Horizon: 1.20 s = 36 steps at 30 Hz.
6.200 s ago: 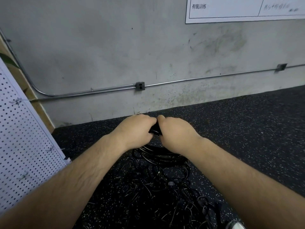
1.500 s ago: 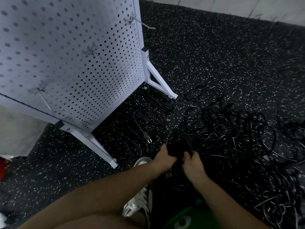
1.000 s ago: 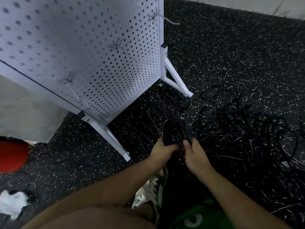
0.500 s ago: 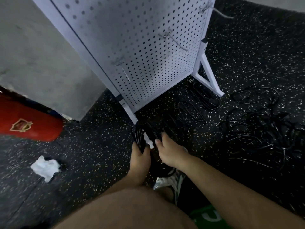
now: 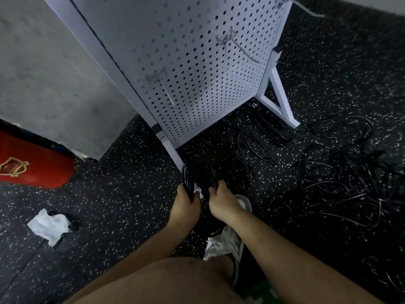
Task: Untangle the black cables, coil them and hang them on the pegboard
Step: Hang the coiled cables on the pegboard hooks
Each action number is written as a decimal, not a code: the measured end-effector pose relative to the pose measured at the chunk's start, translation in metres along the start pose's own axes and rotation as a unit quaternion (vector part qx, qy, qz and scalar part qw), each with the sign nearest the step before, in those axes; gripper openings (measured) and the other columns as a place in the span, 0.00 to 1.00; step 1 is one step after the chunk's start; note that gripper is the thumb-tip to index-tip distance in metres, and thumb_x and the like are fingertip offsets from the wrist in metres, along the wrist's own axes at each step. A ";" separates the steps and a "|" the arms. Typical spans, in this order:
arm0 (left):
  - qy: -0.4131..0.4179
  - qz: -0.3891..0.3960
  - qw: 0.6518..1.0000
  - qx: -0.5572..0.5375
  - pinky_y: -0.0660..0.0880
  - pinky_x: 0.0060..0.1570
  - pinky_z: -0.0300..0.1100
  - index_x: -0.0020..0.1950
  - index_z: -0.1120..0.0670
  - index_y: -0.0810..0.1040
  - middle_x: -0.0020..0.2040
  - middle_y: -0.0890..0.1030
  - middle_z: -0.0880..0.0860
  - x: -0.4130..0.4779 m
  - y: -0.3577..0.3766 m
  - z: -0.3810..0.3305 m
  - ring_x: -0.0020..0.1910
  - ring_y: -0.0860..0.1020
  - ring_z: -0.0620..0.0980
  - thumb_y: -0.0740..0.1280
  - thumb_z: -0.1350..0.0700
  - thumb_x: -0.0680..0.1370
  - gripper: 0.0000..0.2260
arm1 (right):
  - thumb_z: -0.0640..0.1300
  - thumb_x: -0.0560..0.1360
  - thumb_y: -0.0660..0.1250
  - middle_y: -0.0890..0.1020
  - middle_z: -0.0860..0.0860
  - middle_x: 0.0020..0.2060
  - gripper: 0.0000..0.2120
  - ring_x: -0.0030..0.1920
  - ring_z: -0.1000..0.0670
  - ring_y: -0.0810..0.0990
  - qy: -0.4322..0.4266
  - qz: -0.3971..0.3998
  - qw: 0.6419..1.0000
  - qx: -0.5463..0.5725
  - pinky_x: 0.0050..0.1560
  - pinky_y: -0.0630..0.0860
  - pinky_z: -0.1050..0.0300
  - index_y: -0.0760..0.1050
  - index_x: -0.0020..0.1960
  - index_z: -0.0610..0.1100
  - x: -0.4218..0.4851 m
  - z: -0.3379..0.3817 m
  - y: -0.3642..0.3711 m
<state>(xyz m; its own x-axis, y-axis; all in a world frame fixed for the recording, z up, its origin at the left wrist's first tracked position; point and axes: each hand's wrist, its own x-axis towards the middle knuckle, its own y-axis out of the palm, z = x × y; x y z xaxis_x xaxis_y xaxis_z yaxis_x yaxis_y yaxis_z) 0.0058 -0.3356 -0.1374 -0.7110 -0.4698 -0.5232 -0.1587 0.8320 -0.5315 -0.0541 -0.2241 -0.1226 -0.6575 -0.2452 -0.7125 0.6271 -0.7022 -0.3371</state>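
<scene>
A coiled black cable (image 5: pixel 190 174) is held low in front of me, its loops standing up between both hands. My left hand (image 5: pixel 184 201) grips the left side of the coil. My right hand (image 5: pixel 221 199) holds the right side with curled fingers. The white pegboard (image 5: pixel 197 62) stands just beyond, on white feet, with bare metal hooks (image 5: pixel 238 46) sticking out of it. A tangled heap of black cables (image 5: pixel 344 172) lies on the floor to the right.
Loose black cables (image 5: pixel 271 130) lie by the pegboard's right foot (image 5: pixel 282 102). A red bag (image 5: pixel 32 163) and a white crumpled rag (image 5: pixel 47 224) sit on the speckled floor at left. My white shoe (image 5: pixel 228 242) is under my right arm. A grey concrete wall (image 5: pixel 50 80) stands behind the pegboard.
I have turned from the tangled heap towards the pegboard, carrying the coil in both hands. The pegboard's near foot now sits right behind the coil.
</scene>
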 end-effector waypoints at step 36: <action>-0.081 0.026 0.996 0.002 0.64 0.70 0.48 0.78 0.60 0.60 0.75 0.62 0.59 0.026 0.074 -0.103 0.72 0.65 0.58 0.66 0.52 0.79 0.31 | 0.57 0.79 0.63 0.68 0.45 0.72 0.31 0.73 0.44 0.64 -0.155 -0.279 0.924 -0.209 0.74 0.64 0.45 0.64 0.76 0.42 0.051 -0.023 -0.132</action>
<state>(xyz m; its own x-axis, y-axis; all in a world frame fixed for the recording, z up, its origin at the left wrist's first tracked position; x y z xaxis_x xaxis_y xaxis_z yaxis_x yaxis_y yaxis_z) -0.0948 -0.2559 -0.1215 -0.5975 -0.4680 -0.6511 -0.1217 0.8555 -0.5033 -0.1606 -0.1286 -0.1283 -0.9747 -0.1485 -0.1668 0.2182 -0.4733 -0.8534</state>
